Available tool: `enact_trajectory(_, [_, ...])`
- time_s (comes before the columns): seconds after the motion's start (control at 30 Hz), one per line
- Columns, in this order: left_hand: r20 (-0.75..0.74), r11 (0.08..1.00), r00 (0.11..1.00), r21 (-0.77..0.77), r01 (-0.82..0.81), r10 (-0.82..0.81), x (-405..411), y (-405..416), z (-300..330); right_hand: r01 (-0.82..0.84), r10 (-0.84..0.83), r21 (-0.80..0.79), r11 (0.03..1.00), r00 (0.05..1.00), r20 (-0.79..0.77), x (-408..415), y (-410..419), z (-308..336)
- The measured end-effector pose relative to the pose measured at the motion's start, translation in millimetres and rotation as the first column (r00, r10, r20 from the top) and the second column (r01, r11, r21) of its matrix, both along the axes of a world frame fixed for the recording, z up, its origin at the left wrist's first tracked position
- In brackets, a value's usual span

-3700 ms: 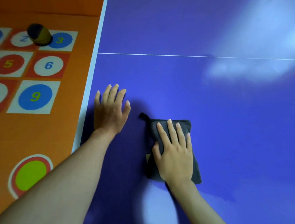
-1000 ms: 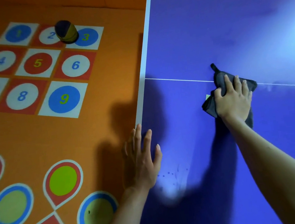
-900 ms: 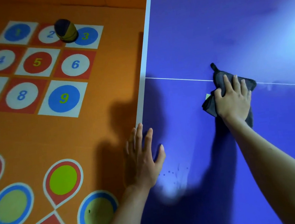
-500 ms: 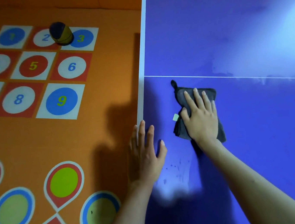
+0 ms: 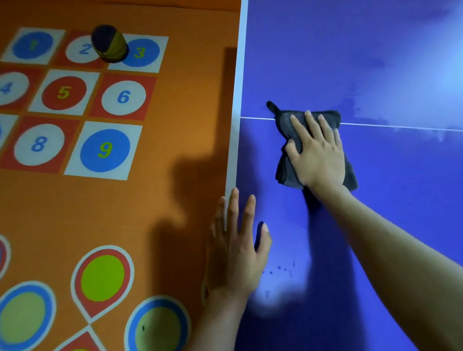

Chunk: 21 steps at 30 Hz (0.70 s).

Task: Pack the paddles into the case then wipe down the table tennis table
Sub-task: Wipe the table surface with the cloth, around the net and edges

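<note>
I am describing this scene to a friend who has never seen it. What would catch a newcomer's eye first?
First, the blue table filling the right side, with the right hand pressing a grey cloth flat on its white line near the left edge. The left hand rests flat on the table's edge, lower down. On the left, the orange floor shows a grid of numbered squares, with a small dark and yellow object between squares 2 and 3.

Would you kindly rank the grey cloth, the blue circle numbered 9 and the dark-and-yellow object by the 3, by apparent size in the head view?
1. Grey cloth, partly hidden under the right hand.
2. Blue circle numbered 9.
3. Dark-and-yellow object, though it sits farther from the camera.
</note>
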<state>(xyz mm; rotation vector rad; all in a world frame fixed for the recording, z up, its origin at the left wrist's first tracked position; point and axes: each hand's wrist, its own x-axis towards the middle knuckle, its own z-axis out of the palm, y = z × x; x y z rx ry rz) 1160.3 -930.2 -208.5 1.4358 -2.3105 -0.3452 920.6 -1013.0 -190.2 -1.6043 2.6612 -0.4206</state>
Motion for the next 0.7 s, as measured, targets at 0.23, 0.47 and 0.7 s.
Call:
enact_trajectory(0.23, [-0.021, 0.999, 1.000, -0.034, 0.000, 0.000, 0, 0, -1, 0.000, 0.000, -0.007, 1.000, 1.000, 0.000, 35, 43, 1])
enact_trajectory(0.47, [-0.111, 1.000, 0.994, -0.023, 0.019, -0.021, 1, 0, 4, -0.005, 0.004, -0.054, 0.999, 1.000, -0.019, 94, 126, 0])
enact_trajectory(0.7, [-0.092, 0.990, 0.994, -0.136, 0.047, -0.060, 6, 4, 7, 0.007, -0.011, -0.097, 0.995, 0.999, -0.044, 162, 235, -2])
